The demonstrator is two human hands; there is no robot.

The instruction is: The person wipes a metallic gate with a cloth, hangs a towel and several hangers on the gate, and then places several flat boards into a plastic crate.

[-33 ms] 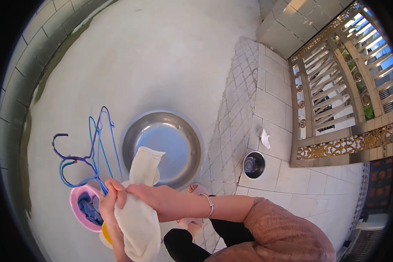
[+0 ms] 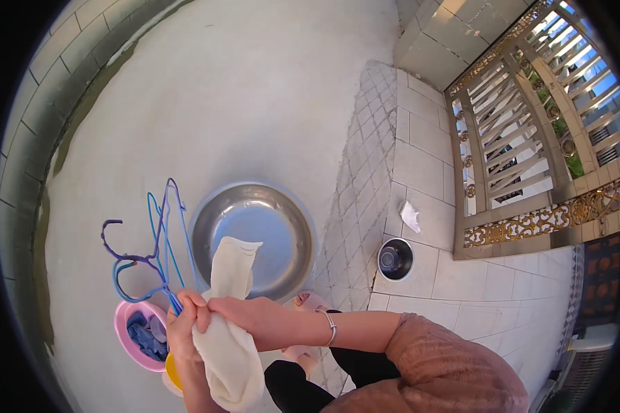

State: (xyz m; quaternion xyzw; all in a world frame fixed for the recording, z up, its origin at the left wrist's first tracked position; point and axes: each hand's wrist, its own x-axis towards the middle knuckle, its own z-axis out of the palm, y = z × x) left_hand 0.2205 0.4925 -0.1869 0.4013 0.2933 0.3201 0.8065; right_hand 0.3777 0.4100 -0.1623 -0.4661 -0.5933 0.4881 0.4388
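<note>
We find both hands, left hand (image 2: 186, 323) and right hand (image 2: 235, 311), clamped on the cream cloth (image 2: 229, 344) above the floor, beside the empty steel basin (image 2: 253, 237). Hangers (image 2: 148, 255) unused; hanging not yet done.

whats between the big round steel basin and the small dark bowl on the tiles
Only bare diamond-patterned paving lies between the steel basin and small dark bowl, in the head view.
</note>
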